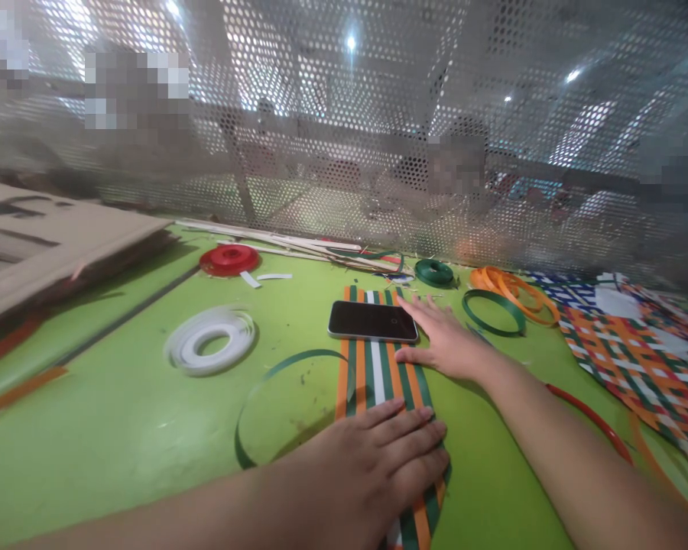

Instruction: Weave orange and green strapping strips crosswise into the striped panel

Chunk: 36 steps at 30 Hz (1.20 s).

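Note:
Orange, green and white flat strips (378, 374) run side by side away from me on the green table. Across their far part lies a dark-screened smartphone (371, 321). My left hand (372, 466) rests flat on the near part of the strips, palm down with fingers stretched out. At the phone's right end is my right hand (447, 336), its thumb and fingers spread; the thumb lies over the right edge of the strips. Whether its fingertips touch the phone is hard to tell. A loose green strip (301, 354) curves from the strips toward my left forearm.
Left lie a white strip roll (175, 347), a red roll (229, 260) and cardboard (63, 221). Green (434, 273) and orange (516, 294) coils and a woven piece (624, 359) lie right. A perforated screen (332, 137) borders the back, with people behind it.

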Available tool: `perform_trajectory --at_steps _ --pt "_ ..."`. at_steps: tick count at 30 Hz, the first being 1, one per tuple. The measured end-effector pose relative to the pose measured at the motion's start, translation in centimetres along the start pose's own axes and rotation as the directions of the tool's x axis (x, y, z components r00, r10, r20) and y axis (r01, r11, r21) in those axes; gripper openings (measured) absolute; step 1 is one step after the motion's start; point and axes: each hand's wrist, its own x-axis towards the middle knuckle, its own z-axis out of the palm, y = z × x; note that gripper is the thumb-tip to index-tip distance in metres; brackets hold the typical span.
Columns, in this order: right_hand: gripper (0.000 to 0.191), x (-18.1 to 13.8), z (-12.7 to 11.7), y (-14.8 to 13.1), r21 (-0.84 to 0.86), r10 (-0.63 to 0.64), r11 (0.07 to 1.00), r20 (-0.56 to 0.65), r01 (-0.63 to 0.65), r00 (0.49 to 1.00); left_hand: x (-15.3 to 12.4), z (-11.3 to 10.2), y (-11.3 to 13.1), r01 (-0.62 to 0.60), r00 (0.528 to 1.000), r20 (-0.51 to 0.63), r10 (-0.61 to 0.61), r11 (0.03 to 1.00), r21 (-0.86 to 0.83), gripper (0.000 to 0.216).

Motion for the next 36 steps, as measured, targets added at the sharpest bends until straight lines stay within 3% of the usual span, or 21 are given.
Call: perform_trajectory --at_steps 8,17,22,26,32,36 --pt "0.117 0.1 -0.3 -0.4 0.006 0.026 1.000 0.044 -0.027 0.999 -0.4 0.3 -0.2 -0.008 0.997 -0.081 0.006 1.000 -0.027 0.057" --pt "0.127 0.7 -0.4 -0.3 0.028 0.041 0.999 0.043 -0.042 0.998 -0.5 0.2 0.1 -0.001 0.998 -0.063 0.001 1.000 -0.005 0.058" --pt "0.122 0.9 -0.9 -0.6 0.049 0.043 0.998 0.049 -0.045 0.998 -0.2 1.7 -1.2 -0.040 0.998 -0.049 0.039 0.999 0.000 0.067" --pt "0.122 1.0 -1.2 -0.7 0.061 0.045 0.997 0.061 -0.049 0.997 0.1 2.9 -2.2 -0.085 0.989 -0.121 0.084 0.996 -0.001 0.072" --pt "0.124 1.4 -1.2 -0.6 0.078 0.055 0.995 0.079 -0.061 0.995 -0.2 1.8 -1.3 -0.027 0.998 -0.050 0.026 0.999 -0.019 0.070" --pt "0.125 1.4 -1.0 -0.4 0.087 0.044 0.995 0.070 -0.050 0.997 -0.2 1.5 -1.1 -0.047 0.996 -0.078 0.045 0.999 -0.026 0.071"
